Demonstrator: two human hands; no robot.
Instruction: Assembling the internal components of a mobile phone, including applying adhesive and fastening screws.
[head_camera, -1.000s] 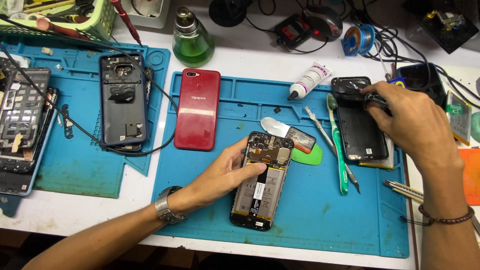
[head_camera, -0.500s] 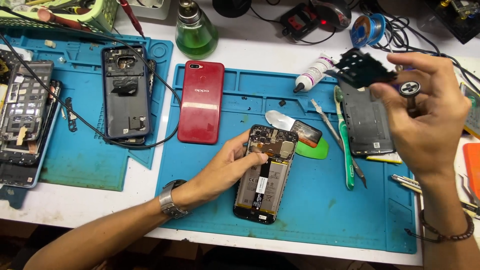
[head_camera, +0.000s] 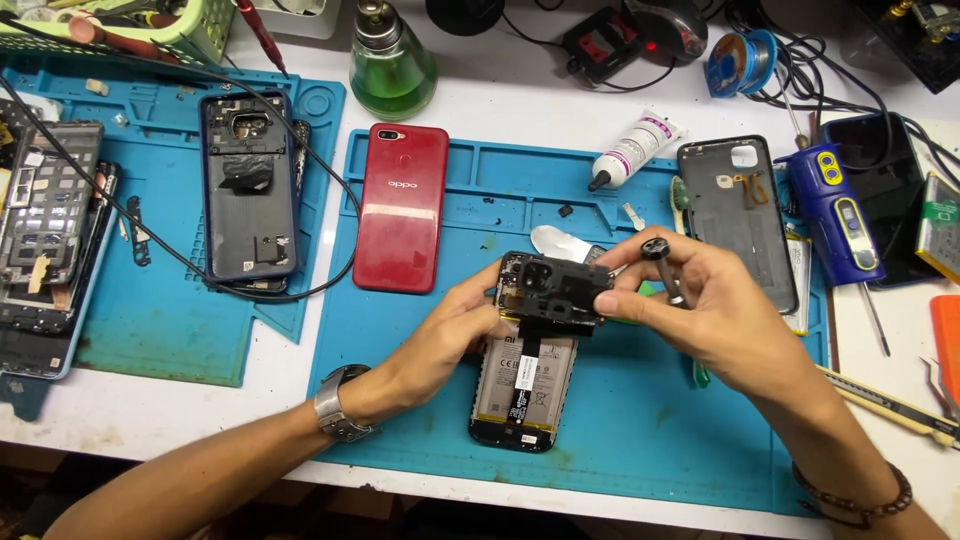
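An opened phone (head_camera: 520, 395) lies on the blue mat (head_camera: 640, 440), its battery and flex cable exposed. My left hand (head_camera: 445, 335) grips the phone's upper left side, fingertips at the left edge of a black cover plate (head_camera: 552, 285). My right hand (head_camera: 705, 320) pinches the right end of that plate, holding it just above the phone's top. The same hand also keeps a small screwdriver (head_camera: 662, 262) tucked between its fingers.
A red phone (head_camera: 402, 205) lies at the mat's left, a grey back cover (head_camera: 735, 215) at its right, and a glue tube (head_camera: 632, 152) behind. A dark-blue phone shell (head_camera: 245, 190) and a stripped phone (head_camera: 45, 230) lie on the left mat. Behind them stand a green bottle (head_camera: 390, 65) and cables.
My right hand lifted the black plate off the grey back cover at the right and brought it leftward, down over the top of the opened phone. My left hand stayed on the phone.
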